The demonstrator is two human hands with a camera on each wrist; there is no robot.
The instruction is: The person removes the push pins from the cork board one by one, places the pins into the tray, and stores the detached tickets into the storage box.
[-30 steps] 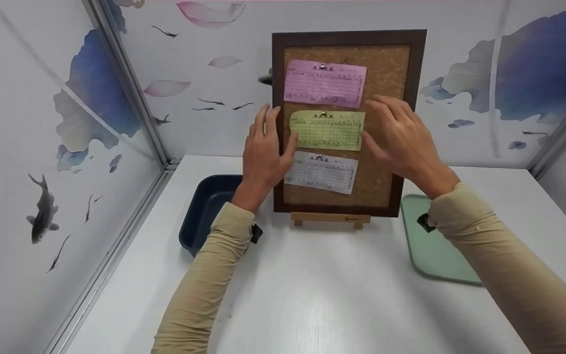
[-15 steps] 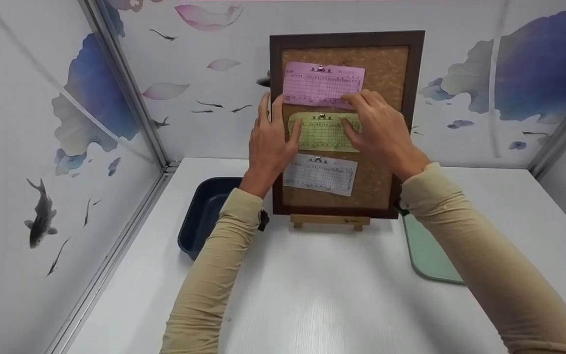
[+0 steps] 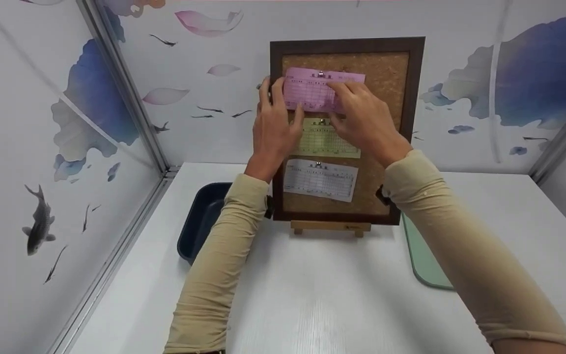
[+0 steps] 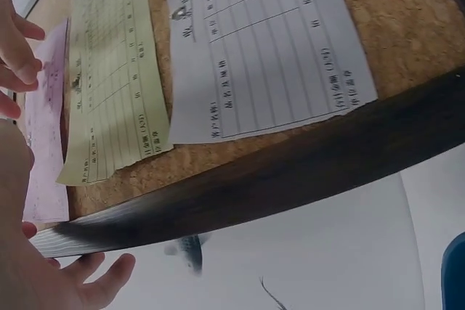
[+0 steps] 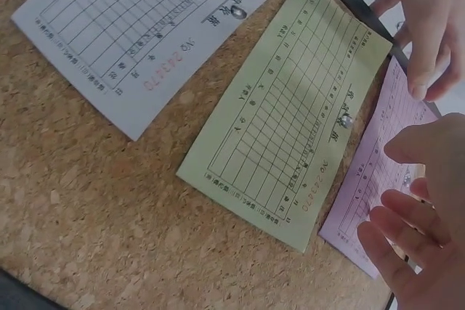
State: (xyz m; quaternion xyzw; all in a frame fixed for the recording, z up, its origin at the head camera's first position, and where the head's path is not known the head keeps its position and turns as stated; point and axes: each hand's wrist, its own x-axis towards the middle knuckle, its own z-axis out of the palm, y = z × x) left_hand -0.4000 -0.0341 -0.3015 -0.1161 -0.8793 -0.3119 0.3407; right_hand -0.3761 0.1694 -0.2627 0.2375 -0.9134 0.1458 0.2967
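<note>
A framed corkboard (image 3: pixel 386 69) leans upright, holding a pink slip (image 3: pixel 307 89), a green slip (image 3: pixel 320 142) and a white slip (image 3: pixel 320 182), one above another. Small shiny metal fasteners sit near their top edges. My left hand (image 3: pixel 273 125) straddles the board's left frame edge, fingers outside and thumb in front by the pink slip's lower corner. Over the right half of the pink slip is my right hand (image 3: pixel 364 118), fingertips at its face; contact cannot be made out. In the right wrist view its fingers (image 5: pixel 407 215) bend loosely and hold nothing.
A small wooden easel (image 3: pixel 329 226) supports the board on the white table (image 3: pixel 312 295). Dark blue tray (image 3: pixel 189 241) lies left, partly behind my left sleeve. A light green tray (image 3: pixel 428 275) lies right, partly under my right forearm. Printed wall panels stand behind and left.
My right hand has moved left and up, from beside the green slip to over the pink one. The left hand has slid slightly up along the frame. All three slips stay on the board.
</note>
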